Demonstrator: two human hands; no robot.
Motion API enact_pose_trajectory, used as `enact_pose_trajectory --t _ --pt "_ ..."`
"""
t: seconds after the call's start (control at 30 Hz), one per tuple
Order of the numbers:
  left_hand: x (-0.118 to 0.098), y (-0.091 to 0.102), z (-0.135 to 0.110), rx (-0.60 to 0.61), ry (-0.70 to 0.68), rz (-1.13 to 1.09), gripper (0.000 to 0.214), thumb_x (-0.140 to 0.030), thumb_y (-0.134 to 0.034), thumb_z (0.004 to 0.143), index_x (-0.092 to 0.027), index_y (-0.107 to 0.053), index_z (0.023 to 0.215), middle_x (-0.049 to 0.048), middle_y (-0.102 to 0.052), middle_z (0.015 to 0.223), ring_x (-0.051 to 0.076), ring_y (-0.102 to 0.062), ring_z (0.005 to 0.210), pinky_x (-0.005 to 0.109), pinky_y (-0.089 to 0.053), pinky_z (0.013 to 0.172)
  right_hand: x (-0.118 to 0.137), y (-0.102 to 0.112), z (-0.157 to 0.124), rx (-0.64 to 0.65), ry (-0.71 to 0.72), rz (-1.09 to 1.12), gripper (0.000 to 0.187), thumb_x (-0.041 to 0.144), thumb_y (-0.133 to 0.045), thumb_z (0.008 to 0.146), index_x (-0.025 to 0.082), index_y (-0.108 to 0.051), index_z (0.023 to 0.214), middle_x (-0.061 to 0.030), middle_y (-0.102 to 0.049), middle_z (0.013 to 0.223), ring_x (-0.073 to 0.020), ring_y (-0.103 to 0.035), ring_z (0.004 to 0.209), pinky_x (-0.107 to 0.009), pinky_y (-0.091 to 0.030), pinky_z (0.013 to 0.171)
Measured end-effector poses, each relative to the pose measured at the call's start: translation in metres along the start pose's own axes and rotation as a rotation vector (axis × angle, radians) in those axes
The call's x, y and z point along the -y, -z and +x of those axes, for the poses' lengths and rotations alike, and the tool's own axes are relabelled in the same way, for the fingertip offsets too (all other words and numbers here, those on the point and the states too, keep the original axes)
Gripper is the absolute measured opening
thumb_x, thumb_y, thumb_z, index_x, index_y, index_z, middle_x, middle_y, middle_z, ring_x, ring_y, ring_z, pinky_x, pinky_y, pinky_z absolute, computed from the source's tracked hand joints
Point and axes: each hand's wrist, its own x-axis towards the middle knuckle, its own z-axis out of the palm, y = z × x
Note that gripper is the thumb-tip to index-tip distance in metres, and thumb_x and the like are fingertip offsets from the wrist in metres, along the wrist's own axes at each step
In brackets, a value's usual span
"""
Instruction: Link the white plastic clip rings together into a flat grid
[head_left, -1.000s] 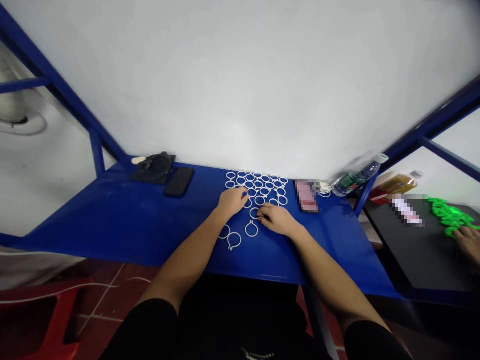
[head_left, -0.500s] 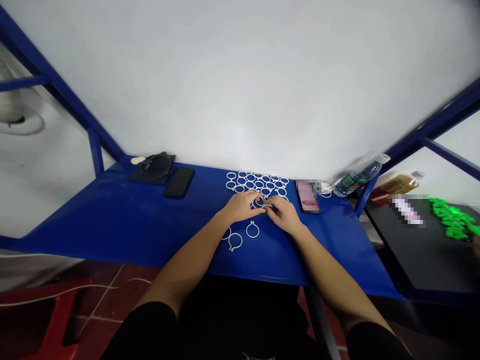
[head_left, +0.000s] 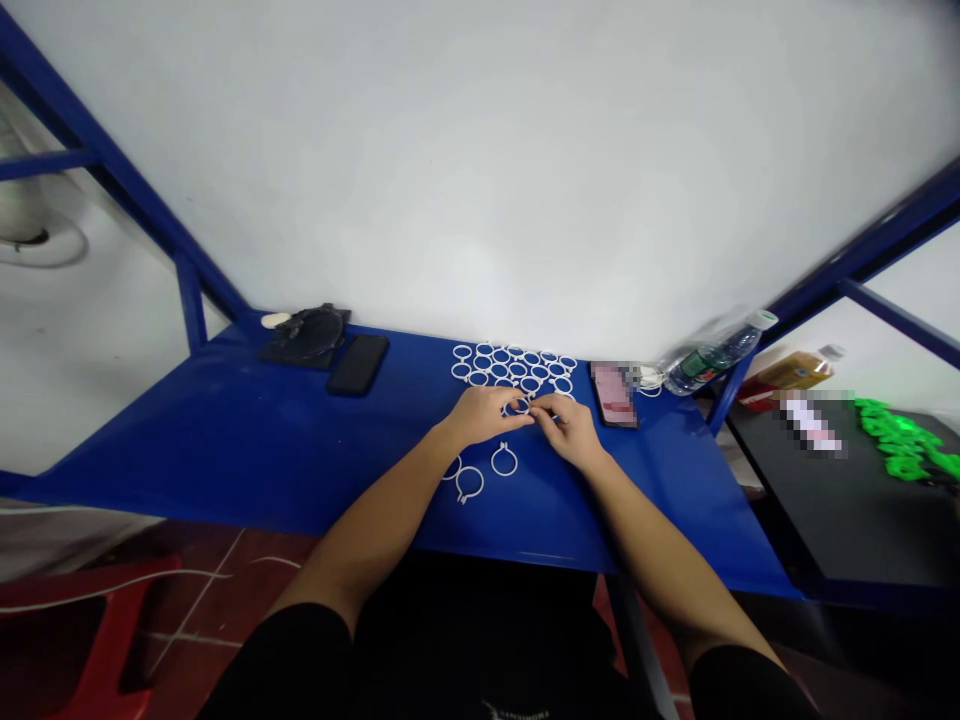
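Several white plastic rings (head_left: 514,365) lie packed in rows on the blue table (head_left: 247,440), near the wall. My left hand (head_left: 484,415) and my right hand (head_left: 570,428) meet at the near edge of that group, fingers pinched together on one white ring (head_left: 517,406). Closer to me, three loose rings lie apart: one (head_left: 504,460) below my hands, one (head_left: 469,484) further left, and one (head_left: 451,466) half hidden under my left wrist.
A black phone (head_left: 358,363) and a dark bundle (head_left: 306,335) lie at the back left. A pink phone (head_left: 615,392) and a tilted water bottle (head_left: 712,352) sit to the right. A black table (head_left: 840,500) with green parts (head_left: 904,440) stands at far right.
Both hands moved up and together from the loose rings to the edge of the ring group and closed on one ring. Another person's hand at far right has left the view.
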Motion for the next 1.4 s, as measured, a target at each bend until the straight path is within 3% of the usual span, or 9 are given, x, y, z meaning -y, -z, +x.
enact_pose_trajectory --t 0.1,0.2,0.37,0.53,0.8,0.97,1.13,1.27,1.4 --pt "-0.001 0.003 -0.001 -0.006 0.019 -0.013 0.048 -0.05 -0.072 0.094 -0.026 -0.066 0.134 0.004 -0.078 0.117 0.017 -0.072 0.088 0.031 -0.055 0.085 -0.008 0.003 0.001 -0.005 -0.081 -0.063 0.029 0.039 -0.051 0.106 0.023 -0.075 0.106 -0.0091 -0.079 0.103 -0.0221 -0.073 0.093 -0.036 -0.058 0.087" --pt "0.0 0.007 -0.002 -0.004 0.057 -0.013 0.06 -0.05 -0.07 0.095 -0.025 -0.056 0.148 0.0074 -0.075 0.123 0.019 -0.072 0.092 0.034 -0.056 0.088 -0.027 0.011 0.003 -0.134 -0.252 -0.214 0.033 0.042 -0.052 0.103 0.02 -0.077 0.109 -0.0111 -0.079 0.103 -0.0232 -0.072 0.086 -0.036 -0.056 0.083" --pt "0.001 0.014 -0.001 0.169 0.11 0.025 0.041 -0.054 -0.075 0.089 -0.025 -0.075 0.118 0.0038 -0.077 0.098 0.021 -0.07 0.09 0.035 -0.054 0.082 -0.053 0.031 0.008 -0.124 -0.591 -0.51 0.031 0.038 -0.057 0.098 0.02 -0.079 0.108 -0.0112 -0.08 0.1 -0.0274 -0.073 0.09 -0.034 -0.052 0.081" --pt "-0.004 0.017 -0.001 0.321 0.103 0.046 0.045 -0.061 -0.081 0.078 -0.024 -0.077 0.102 0.0024 -0.076 0.087 0.02 -0.069 0.078 0.033 -0.051 0.073 -0.056 0.04 0.011 -0.046 -0.727 -0.623 0.028 0.036 -0.057 0.095 0.022 -0.079 0.104 -0.0107 -0.08 0.095 -0.026 -0.073 0.085 -0.032 -0.048 0.074" --pt "-0.011 0.024 -0.003 0.461 0.143 0.057 0.046 -0.06 -0.091 0.061 -0.025 -0.076 0.086 0.0027 -0.075 0.085 0.021 -0.069 0.076 0.031 -0.048 0.067 -0.062 0.039 0.01 0.011 -0.734 -0.668 0.023 0.034 -0.059 0.094 0.022 -0.079 0.099 -0.0117 -0.08 0.095 -0.0266 -0.074 0.088 -0.032 -0.048 0.072" --pt "-0.013 0.024 -0.004 0.497 0.157 0.062 0.045 -0.059 -0.091 0.061 -0.026 -0.076 0.088 0.0032 -0.076 0.088 0.022 -0.07 0.077 0.031 -0.047 0.066 -0.062 0.033 0.01 0.103 -0.68 -0.605 0.024 0.037 -0.063 0.096 0.023 -0.078 0.108 -0.0106 -0.081 0.102 -0.0273 -0.075 0.094 -0.032 -0.051 0.078" --pt "-0.007 0.024 -0.006 0.521 0.163 0.045 0.049 -0.059 -0.092 0.056 -0.027 -0.075 0.089 0.0011 -0.075 0.085 0.021 -0.068 0.073 0.03 -0.043 0.06 -0.064 0.03 0.009 0.06 -0.609 -0.548 0.027 0.038 -0.064 0.097 0.022 -0.077 0.115 -0.0087 -0.08 0.108 -0.0267 -0.075 0.097 -0.032 -0.052 0.08" --pt "-0.004 0.022 -0.006 0.531 0.178 0.068 0.043 -0.052 -0.091 0.062 -0.027 -0.073 0.092 0.0003 -0.074 0.085 0.02 -0.068 0.073 0.029 -0.043 0.061 -0.062 0.028 0.007 0.077 -0.546 -0.511 0.028 0.038 -0.061 0.098 0.021 -0.076 0.114 -0.0091 -0.08 0.108 -0.0261 -0.074 0.098 -0.032 -0.053 0.08" --pt "-0.001 0.017 -0.006 0.452 0.176 0.066 0.026 -0.044 -0.086 0.074 -0.026 -0.072 0.088 0.0 -0.074 0.083 0.019 -0.068 0.072 0.03 -0.044 0.064 -0.063 0.027 0.007 0.095 -0.535 -0.499 0.029 0.038 -0.059 0.099 0.02 -0.075 0.116 -0.0109 -0.078 0.113 -0.0262 -0.072 0.1 -0.032 -0.052 0.081"
